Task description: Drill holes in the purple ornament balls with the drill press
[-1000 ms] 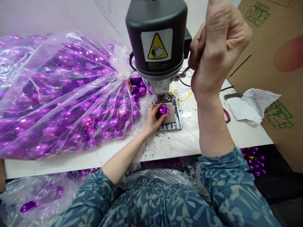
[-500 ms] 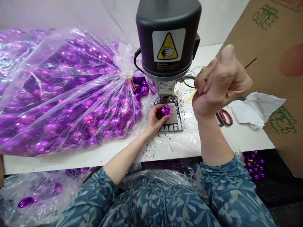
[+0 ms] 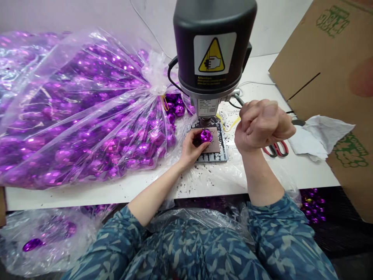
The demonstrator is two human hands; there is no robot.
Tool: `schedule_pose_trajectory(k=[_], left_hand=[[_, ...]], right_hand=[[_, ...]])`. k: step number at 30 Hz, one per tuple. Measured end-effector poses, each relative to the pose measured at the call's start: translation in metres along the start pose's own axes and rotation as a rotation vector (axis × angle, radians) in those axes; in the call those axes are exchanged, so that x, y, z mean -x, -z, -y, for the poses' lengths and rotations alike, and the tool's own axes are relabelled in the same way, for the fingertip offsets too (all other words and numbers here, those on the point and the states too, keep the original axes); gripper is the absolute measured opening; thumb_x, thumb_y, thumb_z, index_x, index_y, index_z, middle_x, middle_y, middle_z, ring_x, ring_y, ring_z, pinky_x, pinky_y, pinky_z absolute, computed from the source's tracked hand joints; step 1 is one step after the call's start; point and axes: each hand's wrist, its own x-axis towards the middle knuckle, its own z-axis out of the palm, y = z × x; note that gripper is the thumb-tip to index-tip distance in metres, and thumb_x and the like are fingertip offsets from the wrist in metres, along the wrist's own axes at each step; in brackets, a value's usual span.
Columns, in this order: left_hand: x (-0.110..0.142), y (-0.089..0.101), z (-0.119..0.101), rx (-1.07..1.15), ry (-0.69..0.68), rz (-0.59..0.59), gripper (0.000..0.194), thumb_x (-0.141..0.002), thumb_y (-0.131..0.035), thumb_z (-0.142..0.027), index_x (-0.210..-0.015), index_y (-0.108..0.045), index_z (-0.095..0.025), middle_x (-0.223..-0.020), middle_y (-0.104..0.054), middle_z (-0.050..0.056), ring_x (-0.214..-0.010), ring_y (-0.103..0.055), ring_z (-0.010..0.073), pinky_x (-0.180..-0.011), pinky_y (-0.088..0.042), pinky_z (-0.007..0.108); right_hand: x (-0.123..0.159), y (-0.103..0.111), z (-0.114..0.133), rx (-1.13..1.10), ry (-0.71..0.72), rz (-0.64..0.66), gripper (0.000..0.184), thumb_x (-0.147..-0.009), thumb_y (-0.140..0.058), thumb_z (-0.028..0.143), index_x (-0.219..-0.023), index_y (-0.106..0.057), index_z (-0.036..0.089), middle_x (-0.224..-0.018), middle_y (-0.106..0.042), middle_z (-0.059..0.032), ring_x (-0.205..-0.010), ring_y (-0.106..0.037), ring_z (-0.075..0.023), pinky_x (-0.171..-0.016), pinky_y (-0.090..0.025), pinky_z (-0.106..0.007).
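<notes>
As I look down from my remote post, leaf-patterned blue sleeves lie nearest, in front of the machine. The right hand, raised just right of the machine, is curled into a fist round the end of its handle; the fingers hide the grip itself from me. The left hand reaches in below the machine, thumb and fingers partly spread, pinching one ball by its sides. That ball sits on a brown board directly under the machine's nose: glossy, vivid purple, cut in mirror-like facets, with pink glints and darker patches. Under the board is a slotted metal base, dark flecks scattered around. I see red-and-black scissors and crumpled paper right of the machine, and a bulging clear bag of similar purple balls to its left. A cardboard box stands farther right of the machine.
</notes>
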Motion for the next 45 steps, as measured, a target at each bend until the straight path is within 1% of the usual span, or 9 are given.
schedule_pose_trajectory(k=[8,16,22,26,31,33,37,41,45], left_hand=[[0.001,0.0,0.0,-0.002,-0.006,0.001,0.049,-0.083,-0.09,-0.033,-0.124,-0.066,-0.022,-0.126,-0.075,0.011,-0.119,-0.071,0.0284,-0.103,-0.058,0.046],[0.002,-0.001,-0.002,-0.005,-0.027,-0.015,0.045,-0.084,-0.087,-0.032,-0.12,-0.062,-0.022,-0.118,-0.073,0.009,-0.11,-0.072,0.0247,-0.096,-0.06,0.042],[0.034,0.019,-0.015,-0.17,-0.271,0.03,0.039,-0.083,-0.08,-0.026,-0.115,-0.059,-0.022,-0.114,-0.067,0.008,-0.107,-0.068,0.0246,-0.091,-0.059,0.041],[0.049,0.042,-0.025,-0.223,-0.382,0.153,0.045,-0.089,-0.078,-0.041,-0.124,-0.057,-0.023,-0.123,-0.065,0.011,-0.117,-0.066,0.0283,-0.097,-0.058,0.046],[-0.027,0.052,0.001,-0.39,-0.287,0.0,0.015,-0.102,-0.054,-0.025,-0.114,-0.063,-0.024,-0.113,-0.069,0.011,-0.112,-0.065,0.029,-0.103,-0.054,0.052],[-0.076,0.049,0.021,-0.446,-0.202,-0.059,0.009,-0.094,-0.064,-0.021,-0.103,-0.065,-0.022,-0.115,-0.068,0.016,-0.118,-0.062,0.0358,-0.108,-0.051,0.058],[-0.148,0.035,0.051,-0.476,-0.016,-0.097,0.012,-0.082,-0.071,-0.011,-0.088,-0.065,-0.019,-0.122,-0.064,0.022,-0.125,-0.059,0.0455,-0.106,-0.049,0.069],[-0.162,0.03,0.055,-0.552,0.071,-0.094,0.017,-0.075,-0.073,-0.006,-0.083,-0.066,-0.019,-0.12,-0.062,0.021,-0.122,-0.061,0.0467,-0.106,-0.05,0.07],[-0.129,0.042,0.033,-0.545,-0.047,-0.083,0.032,-0.074,-0.081,-0.014,-0.104,-0.07,-0.019,-0.124,-0.063,0.019,-0.116,-0.065,0.0423,-0.107,-0.051,0.063]], right_hand=[[0.016,0.014,-0.012,0.128,0.014,-0.004,0.08,-0.091,-0.062,0.057,-0.047,-0.008,0.019,-0.036,0.001,0.0065,-0.027,-0.011,-0.0064,-0.034,-0.011,-0.029],[-0.04,-0.035,0.018,0.116,-0.199,0.044,0.066,-0.094,-0.068,0.053,-0.048,-0.034,0.019,-0.043,-0.037,0.0052,-0.039,-0.028,-0.0034,-0.048,-0.024,-0.031],[-0.054,-0.045,0.007,-0.009,-0.224,0.068,0.055,-0.095,-0.067,0.024,-0.051,-0.034,0.022,-0.041,-0.033,0.0072,-0.036,-0.024,-0.0045,-0.047,-0.016,-0.031],[-0.052,-0.042,0.006,0.0,-0.2,0.064,0.058,-0.093,-0.072,0.039,-0.051,-0.035,0.023,-0.042,-0.032,0.0075,-0.036,-0.027,-0.0056,-0.048,-0.024,-0.031],[-0.052,-0.038,0.0,-0.074,-0.153,0.114,0.06,-0.093,-0.07,0.045,-0.053,-0.031,0.022,-0.044,-0.025,0.0097,-0.036,-0.025,-0.0042,-0.076,-0.059,-0.032],[-0.052,-0.037,-0.002,-0.074,-0.178,0.101,0.062,-0.091,-0.071,0.051,-0.054,-0.03,0.021,-0.044,-0.025,0.0091,-0.036,-0.025,-0.0038,-0.065,-0.055,-0.03],[-0.051,-0.037,-0.004,0.004,-0.179,0.072,0.07,-0.087,-0.067,0.066,-0.053,-0.025,0.022,-0.042,-0.02,0.0079,-0.034,-0.025,-0.0045,-0.04,-0.023,-0.028],[-0.051,-0.038,-0.001,0.05,-0.168,0.061,0.069,-0.085,-0.066,0.068,-0.053,-0.026,0.022,-0.043,-0.019,0.008,-0.035,-0.028,-0.0054,-0.042,-0.024,-0.029],[-0.05,-0.039,0.004,0.012,-0.171,0.052,0.064,-0.082,-0.073,0.059,-0.051,-0.03,0.022,-0.044,-0.022,0.008,-0.036,-0.028,-0.0062,-0.044,-0.021,-0.031]])
